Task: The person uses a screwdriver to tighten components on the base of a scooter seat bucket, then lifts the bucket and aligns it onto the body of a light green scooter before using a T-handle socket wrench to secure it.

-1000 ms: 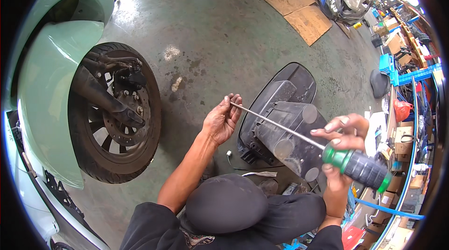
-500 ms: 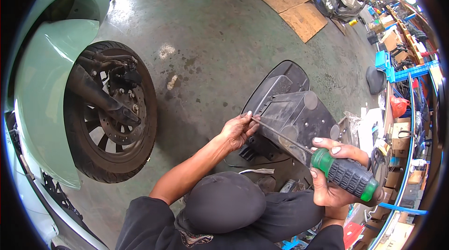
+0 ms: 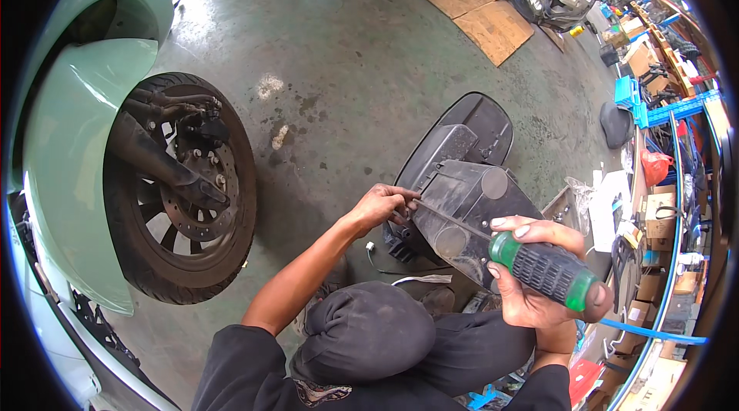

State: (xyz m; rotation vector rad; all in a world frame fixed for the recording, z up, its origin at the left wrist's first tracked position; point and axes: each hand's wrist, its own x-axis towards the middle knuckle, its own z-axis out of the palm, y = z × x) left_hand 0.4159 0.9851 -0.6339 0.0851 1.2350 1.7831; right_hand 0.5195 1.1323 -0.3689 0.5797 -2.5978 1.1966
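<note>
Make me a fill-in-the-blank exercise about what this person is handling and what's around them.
1. The person's right hand grips the screwdriver by its ____.
2. The hand near the screwdriver's tip is the person's ____ one.
3. The glossy panel beside the tyre is pale ____ in colour.
4. The brown sheets lying on the floor near the top of the view are made of ____.

Missing words: handle; left; green; cardboard.
</note>
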